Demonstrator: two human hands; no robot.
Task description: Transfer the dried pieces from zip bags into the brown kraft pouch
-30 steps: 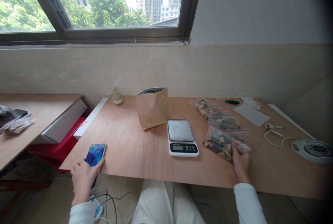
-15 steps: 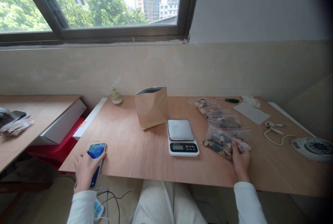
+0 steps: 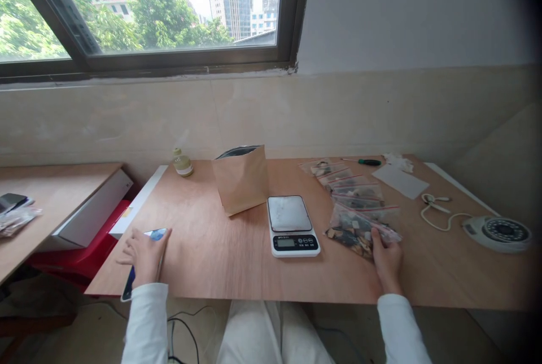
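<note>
My left hand (image 3: 146,257) lies over a smartphone (image 3: 156,233) at the table's front left edge. Its fingers are spread past the phone's left side, the thumb is by the right side, and the palm hides most of the screen. With my right hand (image 3: 386,259) I pinch the right end of a clear zip bag (image 3: 349,234) of dark and tan dried pieces, which rests on the table. Behind it several similar zip bags (image 3: 342,178) overlap in a row. A white digital scale (image 3: 292,220) with a bare metal plate stands left of the bags.
An open-topped kraft paper pouch (image 3: 242,180) stands behind the scale. Toward the back left is a small bottle (image 3: 183,163). On the right are a screwdriver (image 3: 369,162), a white paper sheet (image 3: 400,182), and a round white device (image 3: 497,234) with a cable. Red plastic (image 3: 84,245) shows between the tables.
The phone has turned clockwise, its lower end swinging left, and my left fingers have spread. My right hand keeps its pinch on the bag. The view has shifted slightly.
</note>
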